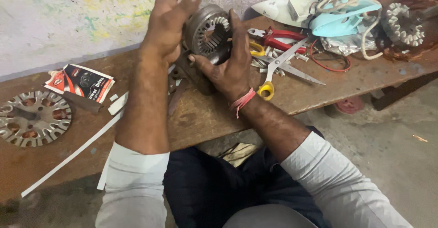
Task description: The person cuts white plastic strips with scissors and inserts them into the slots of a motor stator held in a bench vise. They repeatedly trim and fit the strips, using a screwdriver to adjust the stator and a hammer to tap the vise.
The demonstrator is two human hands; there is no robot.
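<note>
1. My left hand point(171, 20) lies flat and open against the left side of the motor stator point(210, 33), fingers stretched upward.
2. My right hand point(228, 68) grips the stator from the right, thumb on its toothed rim.
3. The stator stands tilted on the wooden bench point(205, 118) between my hands.
4. Scissors point(279, 68) with yellow handles lie just right of my right hand.

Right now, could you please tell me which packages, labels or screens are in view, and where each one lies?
Small flat rectangular printed packet: black, red and white, lying on the brown wooden bench, left of the left hand, beside the round slotted metal disc.
No labels or screens show.
</note>
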